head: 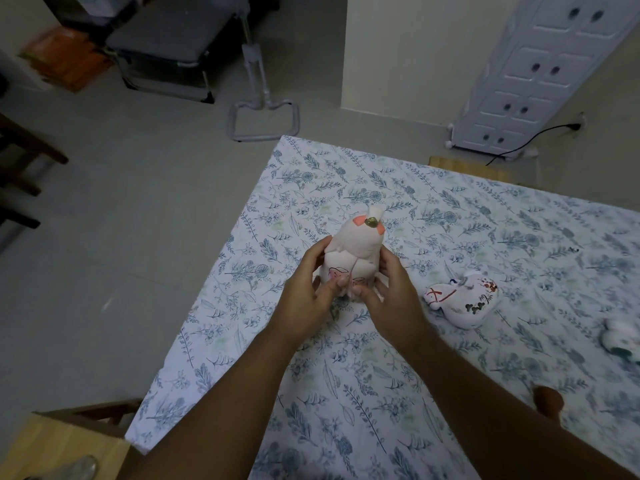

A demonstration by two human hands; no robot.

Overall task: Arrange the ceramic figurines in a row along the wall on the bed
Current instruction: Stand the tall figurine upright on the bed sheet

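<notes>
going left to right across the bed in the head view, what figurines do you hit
pink-and-white figurine held upright between the left hand and right hand → white figurine with red and green markings lying on the sheet → white figurine cut off at the right edge

On the bed (346, 375), a figurine (351, 251) stands near the middle, clasped between the left hand (304, 289) at its 9 o'clock and the right hand (394, 296) at its 3 o'clock. A second figurine (462, 299) lies on its side on the sheet at 4 o'clock from the first, apart from it. A third figurine (621, 337) lies farther out along the same direction, cut by the frame edge. Off the bed, a metal stand (263, 119) sits on the floor at 11 o'clock, a folding chair (166, 46) beyond it, and a drawer cabinet (533, 77) at 1 o'clock.
</notes>
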